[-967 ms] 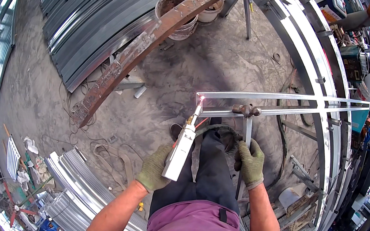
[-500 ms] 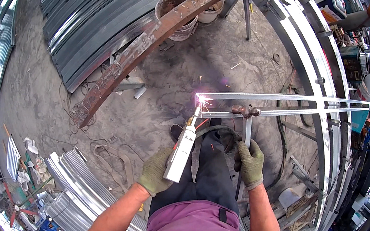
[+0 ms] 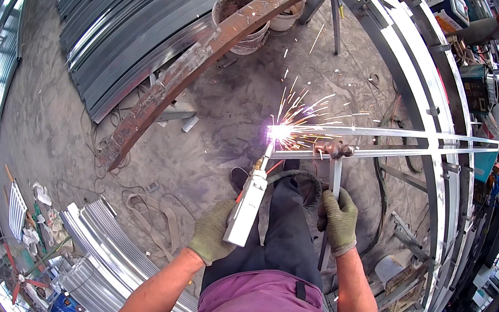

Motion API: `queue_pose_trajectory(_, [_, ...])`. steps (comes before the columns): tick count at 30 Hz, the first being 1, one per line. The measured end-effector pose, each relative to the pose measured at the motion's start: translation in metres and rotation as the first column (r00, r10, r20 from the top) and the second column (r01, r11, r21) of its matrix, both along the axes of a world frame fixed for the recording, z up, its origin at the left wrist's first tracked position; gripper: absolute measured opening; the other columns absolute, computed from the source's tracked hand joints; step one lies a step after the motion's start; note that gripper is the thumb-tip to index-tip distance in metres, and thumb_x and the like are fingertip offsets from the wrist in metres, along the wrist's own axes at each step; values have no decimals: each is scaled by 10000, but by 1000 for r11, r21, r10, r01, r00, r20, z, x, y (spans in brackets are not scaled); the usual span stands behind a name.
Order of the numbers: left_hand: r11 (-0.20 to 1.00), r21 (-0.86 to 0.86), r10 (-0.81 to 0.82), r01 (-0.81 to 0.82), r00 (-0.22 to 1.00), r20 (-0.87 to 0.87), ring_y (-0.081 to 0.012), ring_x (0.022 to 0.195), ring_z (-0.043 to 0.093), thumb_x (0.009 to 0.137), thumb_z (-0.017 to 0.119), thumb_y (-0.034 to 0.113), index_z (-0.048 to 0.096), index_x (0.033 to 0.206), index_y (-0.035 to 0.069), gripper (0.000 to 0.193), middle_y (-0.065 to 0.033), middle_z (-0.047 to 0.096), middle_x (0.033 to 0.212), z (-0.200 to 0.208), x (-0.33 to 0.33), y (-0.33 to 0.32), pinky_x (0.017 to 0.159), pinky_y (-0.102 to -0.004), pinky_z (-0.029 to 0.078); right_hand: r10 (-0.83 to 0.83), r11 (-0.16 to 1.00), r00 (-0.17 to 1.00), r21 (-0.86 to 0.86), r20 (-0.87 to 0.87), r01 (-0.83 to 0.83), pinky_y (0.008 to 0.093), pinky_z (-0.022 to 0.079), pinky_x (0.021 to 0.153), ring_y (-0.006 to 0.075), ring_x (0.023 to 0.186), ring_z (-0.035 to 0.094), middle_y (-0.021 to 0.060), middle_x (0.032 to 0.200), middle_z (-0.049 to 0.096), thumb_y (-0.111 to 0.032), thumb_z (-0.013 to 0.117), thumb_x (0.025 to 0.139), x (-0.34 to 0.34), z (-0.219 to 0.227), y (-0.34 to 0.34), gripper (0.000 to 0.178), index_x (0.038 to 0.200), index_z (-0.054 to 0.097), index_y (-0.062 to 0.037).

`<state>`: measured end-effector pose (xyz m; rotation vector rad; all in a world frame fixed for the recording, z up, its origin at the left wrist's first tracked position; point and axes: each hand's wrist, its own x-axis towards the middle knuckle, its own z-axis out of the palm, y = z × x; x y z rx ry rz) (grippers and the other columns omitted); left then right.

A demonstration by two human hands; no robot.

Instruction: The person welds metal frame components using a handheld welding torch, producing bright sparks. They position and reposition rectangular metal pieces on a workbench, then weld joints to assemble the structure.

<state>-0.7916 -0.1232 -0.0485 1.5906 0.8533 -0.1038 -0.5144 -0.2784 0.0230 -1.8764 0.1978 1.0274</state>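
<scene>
My gloved left hand is closed around a white handheld welding gun. Its nozzle reaches the near-left end of a pair of metal bars, where a bright glare and a fan of sparks hide the contact point. The upper bar and lower bar extend rightward across a large metal frame. In my gloved right hand is the metal handle of a hammer. The hammer's rusty head overlaps the lower bar in view; I cannot tell whether they touch.
A rusty beam arches across the left and top. Behind it lie stacked grey metal profiles and a dirty bucket. The large frame curves down the right side. A dark hose and cables run over the concrete floor.
The small glow at the gun's nozzle has grown into a wide burst of sparks thrown up and right. Both hands keep their grips and have barely moved.
</scene>
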Motion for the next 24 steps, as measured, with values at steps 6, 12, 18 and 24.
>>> queue_pose_trajectory(6, [980,151,-126,126,992,-11,-195,990,715,1051,614,78,599,1345,51,296,-97,698,1161,20,11,9,807,-338,609,-2,1000,1000,3,11,2,253,378,426,64,481,493,5,731,620,-241,687,1091,-1,0,1,275,1278,702,-39])
queue_pose_trajectory(12, [993,53,-107,107,994,-10,-176,979,725,978,681,-26,591,1359,41,398,-95,712,1173,17,10,10,809,-323,614,-7,1000,1000,21,27,6,255,375,423,64,481,494,5,730,620,-227,689,1089,-1,-3,-2,262,1262,707,-32])
queue_pose_trajectory(18, [980,144,-141,140,990,-1,-177,975,731,962,703,-10,602,1359,43,413,-86,722,1151,23,13,12,813,-318,618,-11,1000,1000,27,20,10,257,378,424,71,484,507,6,725,618,-228,692,1087,-1,0,0,256,1248,703,-29])
queue_pose_trajectory(24, [973,197,-122,122,992,-11,-175,958,738,922,757,36,630,1346,61,444,-70,732,1108,33,18,13,817,-331,615,-15,1000,1000,27,10,14,251,383,429,68,490,512,4,732,621,-230,690,1089,-1,1,1,256,1249,700,-30])
